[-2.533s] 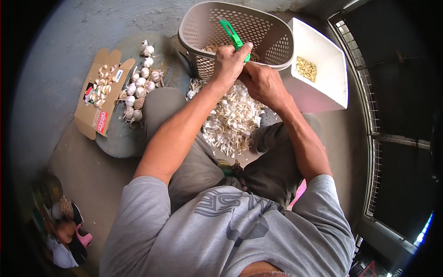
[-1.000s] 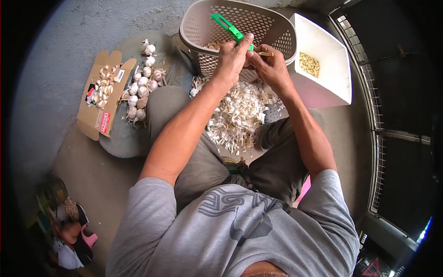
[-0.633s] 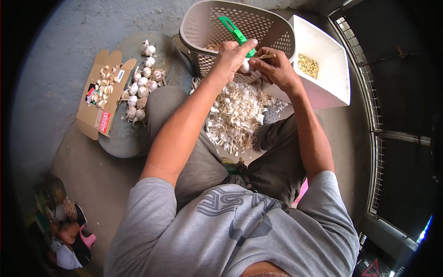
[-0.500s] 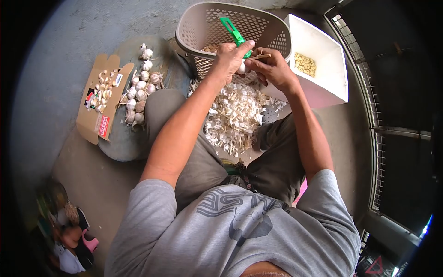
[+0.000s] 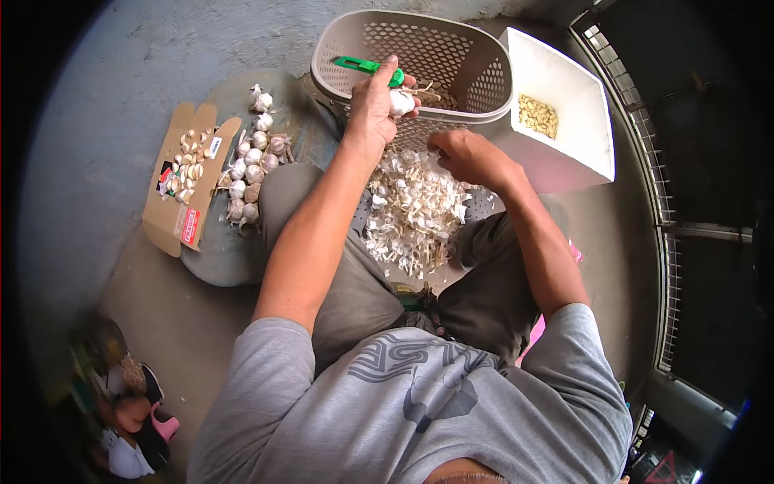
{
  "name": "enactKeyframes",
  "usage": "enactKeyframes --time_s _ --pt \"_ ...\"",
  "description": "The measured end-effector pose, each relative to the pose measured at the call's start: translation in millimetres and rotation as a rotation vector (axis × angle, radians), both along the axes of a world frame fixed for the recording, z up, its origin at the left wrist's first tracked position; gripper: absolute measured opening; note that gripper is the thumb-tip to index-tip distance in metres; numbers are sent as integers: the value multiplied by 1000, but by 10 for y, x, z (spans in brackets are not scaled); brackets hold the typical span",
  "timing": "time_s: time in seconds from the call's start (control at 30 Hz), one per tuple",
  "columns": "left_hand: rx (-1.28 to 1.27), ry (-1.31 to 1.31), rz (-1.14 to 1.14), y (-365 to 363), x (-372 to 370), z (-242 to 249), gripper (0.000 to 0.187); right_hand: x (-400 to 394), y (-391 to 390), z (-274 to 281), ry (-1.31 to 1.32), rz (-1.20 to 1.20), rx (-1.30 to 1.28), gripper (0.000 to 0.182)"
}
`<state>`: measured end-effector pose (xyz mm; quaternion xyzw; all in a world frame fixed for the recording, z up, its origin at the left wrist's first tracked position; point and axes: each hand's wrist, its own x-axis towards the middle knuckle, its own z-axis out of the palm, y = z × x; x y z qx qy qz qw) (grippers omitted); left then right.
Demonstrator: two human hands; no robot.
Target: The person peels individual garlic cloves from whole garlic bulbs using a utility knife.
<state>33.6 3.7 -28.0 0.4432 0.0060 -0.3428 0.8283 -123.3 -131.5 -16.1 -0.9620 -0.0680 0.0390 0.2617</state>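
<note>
In my left hand (image 5: 373, 109) are a garlic bulb (image 5: 401, 102) with its stalk pointing right and a green cutter (image 5: 364, 66), held above the front rim of the perforated basket (image 5: 492, 113). My right hand (image 5: 468, 153) is lower and to the right, its fingers bent together over the heap of garlic skins (image 5: 415, 210); whatever is between its fingertips, if anything, is too small to make out. The heap lies between the legs, below the basket.
Whole garlic bulbs (image 5: 254, 156) lie on a round grey surface (image 5: 222, 266) at the left, beside a cardboard piece (image 5: 157, 214) with loose cloves (image 5: 192, 171). A white foam box (image 5: 576, 105) at the right contains peeled cloves (image 5: 538, 115). Metal grating (image 5: 665, 194) runs along the right.
My hands have parted. My right hand has moved down from the bulb to over the skins. My left hand has shifted slightly left, and the cutter now lies closer to horizontal.
</note>
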Motion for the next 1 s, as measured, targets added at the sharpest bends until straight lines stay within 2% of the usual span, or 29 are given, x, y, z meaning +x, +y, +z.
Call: enactKeyframes --time_s 0.03,0.07,0.17,0.2,0.27,0.33,0.43,0.5,0.57,0.7,0.83,0.97,1.0 --pt "7 -6 -4 -15 -19 -6 34 -8 -34 -72 -95 -32 -17 42" --pt "13 -8 -7 -25 -58 -20 33 31 -88 -134 -298 -32 3 46" --pt "46 -80 33 -134 -174 -60 32 82 81 246 -161 -332 648 49" --pt "59 -119 21 -129 -233 -56 33 80 134 358 -117 -345 781 35" --pt "49 -166 -71 -134 -293 -77 37 90 148 305 -170 -381 627 25" --pt "68 -187 -29 -171 -343 -84 38 141 152 276 -322 -406 508 17" --pt "79 -157 -60 -135 -410 26 38 223 63 228 -397 -477 521 20" --pt "98 -148 -59 -138 -467 103 37 211 44 225 -354 -515 440 23" --pt "58 -188 -42 -192 -430 -62 37 204 72 226 -338 -512 430 26" --pt "54 -65 -85 -134 -444 127 41 184 -49 269 -196 -491 957 29" --pt "45 -192 -220 -68 -426 285 45 131 -219 324 60 -427 1421 21" --pt "19 -232 -191 -78 -358 230 46 110 -324 264 -91 -568 1373 20" --pt "44 -258 -244 -13 -306 251 46 83 -395 277 -135 -548 1384 20"
